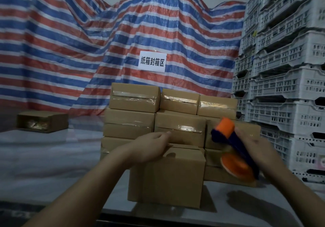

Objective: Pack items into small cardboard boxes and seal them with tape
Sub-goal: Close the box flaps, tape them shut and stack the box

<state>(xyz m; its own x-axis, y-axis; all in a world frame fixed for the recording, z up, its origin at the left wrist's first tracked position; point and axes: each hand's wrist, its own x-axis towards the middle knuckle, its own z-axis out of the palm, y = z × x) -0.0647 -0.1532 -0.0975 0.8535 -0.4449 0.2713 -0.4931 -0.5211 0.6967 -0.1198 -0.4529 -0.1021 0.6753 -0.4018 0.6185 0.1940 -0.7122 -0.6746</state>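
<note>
Grasping orange-and-blue tape dispenser [235, 149]: right hand [255, 145], grip clenched round handle, just right of cardboard box [168, 177]. Left hand [151, 145] resting on box top, fingers relaxed. Box on table [52, 165], before stacked sealed boxes [158, 114]; striped tarpaulin [70, 41] behind.

left grip [151, 144] flat, right [255, 145] clenched

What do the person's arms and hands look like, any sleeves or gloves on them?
Both forearms are bare as far as the frame shows, no sleeves in view. The left hand and right hand wear no gloves. No watch, ring or band is visible; the right hand is blurred.
</note>
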